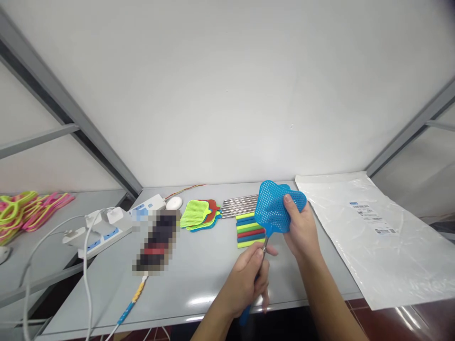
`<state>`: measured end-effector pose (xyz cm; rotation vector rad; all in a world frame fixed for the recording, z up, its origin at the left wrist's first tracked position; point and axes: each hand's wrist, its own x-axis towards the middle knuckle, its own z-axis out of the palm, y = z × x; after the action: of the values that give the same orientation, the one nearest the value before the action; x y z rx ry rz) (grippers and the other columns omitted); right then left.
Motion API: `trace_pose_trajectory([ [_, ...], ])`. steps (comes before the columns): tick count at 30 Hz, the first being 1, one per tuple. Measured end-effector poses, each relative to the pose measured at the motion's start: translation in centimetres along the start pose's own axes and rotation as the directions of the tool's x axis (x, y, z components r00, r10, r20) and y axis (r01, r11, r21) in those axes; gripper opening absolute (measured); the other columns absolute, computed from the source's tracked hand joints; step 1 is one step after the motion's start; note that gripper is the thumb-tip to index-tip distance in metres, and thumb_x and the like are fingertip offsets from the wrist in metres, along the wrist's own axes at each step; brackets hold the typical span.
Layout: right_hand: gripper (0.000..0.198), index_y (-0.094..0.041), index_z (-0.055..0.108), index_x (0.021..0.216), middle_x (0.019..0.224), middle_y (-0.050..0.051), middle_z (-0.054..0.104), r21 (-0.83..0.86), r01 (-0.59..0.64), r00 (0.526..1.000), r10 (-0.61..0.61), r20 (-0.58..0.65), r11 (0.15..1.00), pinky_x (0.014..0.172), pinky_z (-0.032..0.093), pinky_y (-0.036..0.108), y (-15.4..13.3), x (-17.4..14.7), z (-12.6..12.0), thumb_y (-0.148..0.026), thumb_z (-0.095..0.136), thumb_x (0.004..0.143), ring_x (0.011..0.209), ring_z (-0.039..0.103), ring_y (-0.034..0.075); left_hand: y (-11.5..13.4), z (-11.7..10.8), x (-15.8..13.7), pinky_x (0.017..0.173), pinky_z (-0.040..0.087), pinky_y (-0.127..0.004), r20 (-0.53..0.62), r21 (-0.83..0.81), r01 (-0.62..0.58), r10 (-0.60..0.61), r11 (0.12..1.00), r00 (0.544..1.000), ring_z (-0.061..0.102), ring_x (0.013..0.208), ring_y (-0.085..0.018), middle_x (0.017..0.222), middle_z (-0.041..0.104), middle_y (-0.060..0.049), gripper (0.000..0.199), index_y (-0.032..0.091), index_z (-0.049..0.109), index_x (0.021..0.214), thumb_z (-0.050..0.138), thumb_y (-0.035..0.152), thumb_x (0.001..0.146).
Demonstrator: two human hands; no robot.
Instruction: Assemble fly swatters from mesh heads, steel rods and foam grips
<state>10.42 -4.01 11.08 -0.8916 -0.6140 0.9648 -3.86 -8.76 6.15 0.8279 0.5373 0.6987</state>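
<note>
A blue fly swatter with a mesh head [272,203] is held up over the table's front half, its head tilted. My right hand [302,227] is closed on the right side of that head, thumb on the mesh. Lower down, my left hand [247,279] wraps round the metal rod and blue handle [245,315]. Further blue mesh shows behind the head; whether it is a separate piece I cannot tell. Just beyond lie several coloured tubes [246,231] and a row of metal rods [238,207]. Beside the rods is a pile of green, red and blue swatter heads [195,213].
A large white plastic bag [377,237] covers the table's right side and overhangs the front edge. At left are white power strips [106,232] with cables, a pixelated dark object [158,241] on a cord, and a round white object [174,203]. Pink and yellow items [28,210] lie far left.
</note>
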Motion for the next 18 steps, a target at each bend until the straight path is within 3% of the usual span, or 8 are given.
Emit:
trace_pose_trajectory([
  [3, 0.029, -0.021, 0.060, 0.092, 0.086, 0.001, 0.069, -0.012, -0.038, 0.995, 0.039, 0.087, 0.999, 0.068, 0.054, 0.030, -0.2, -0.1, 0.1, -0.043, 0.072, 0.077, 0.078, 0.066, 0.017, 0.0, 0.0, -0.2, 0.032, 0.039, -0.019, -0.002, 0.013, -0.002, 0.002, 1.000, 1.000, 0.015, 0.030, -0.004, 0.045, 0.030, 0.012, 0.033, 0.017, 0.054, 0.096, 0.043, 0.047, 0.094],
  [9, 0.032, -0.021, 0.060, 0.097, 0.086, 0.001, 0.070, 0.022, -0.101, 0.990, 0.098, 0.099, 0.995, 0.068, 0.054, 0.031, 0.0, -0.6, 0.4, -0.043, 0.072, 0.077, 0.076, 0.066, 0.017, 0.5, 0.6, -0.6, 0.030, 0.026, -0.016, -0.023, 0.002, 0.000, 0.000, 1.000, 1.000, 0.015, 0.030, -0.004, 0.044, 0.028, 0.011, 0.035, 0.018, 0.052, 0.089, 0.040, 0.050, 0.094],
  [18, 0.025, -0.021, 0.062, 0.094, 0.083, 0.000, 0.068, 0.034, -0.016, 0.999, 0.015, 0.030, 0.999, 0.067, 0.053, 0.029, -1.4, -1.6, 1.2, -0.040, 0.070, 0.080, 0.073, 0.065, 0.015, 2.7, 2.1, -1.5, 0.031, 0.027, -0.016, -0.031, 0.080, 0.007, -0.004, 0.997, 0.999, 0.016, 0.032, -0.003, 0.048, 0.029, 0.011, 0.033, 0.018, 0.053, 0.087, 0.041, 0.048, 0.095],
])
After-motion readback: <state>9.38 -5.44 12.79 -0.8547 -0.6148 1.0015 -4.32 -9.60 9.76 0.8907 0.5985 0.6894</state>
